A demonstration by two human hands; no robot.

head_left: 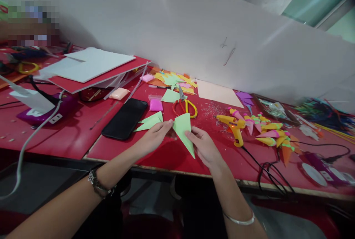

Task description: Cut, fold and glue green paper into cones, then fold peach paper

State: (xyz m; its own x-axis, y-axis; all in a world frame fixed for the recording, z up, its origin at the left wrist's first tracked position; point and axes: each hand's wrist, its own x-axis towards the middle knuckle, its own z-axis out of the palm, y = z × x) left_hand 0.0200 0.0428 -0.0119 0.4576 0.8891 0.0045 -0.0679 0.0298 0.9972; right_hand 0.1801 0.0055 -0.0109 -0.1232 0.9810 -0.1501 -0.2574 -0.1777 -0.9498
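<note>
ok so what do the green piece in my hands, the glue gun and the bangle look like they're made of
Green piece: probably paper or thin card, matte, with flat faces and straight edges.
Glue gun: likely hard plastic, with a smooth, molded-looking yellow body.
Bangle: perhaps polished metal, silvery with bright highlights.

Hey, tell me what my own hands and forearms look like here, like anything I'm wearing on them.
Your left hand and right hand are ungloved, and no sleeves show on either forearm. The left wrist wears a dark, chunky, beaded-looking bracelet with silvery bits. The right forearm wears a thin, shiny, silver-coloured bangle.
</note>
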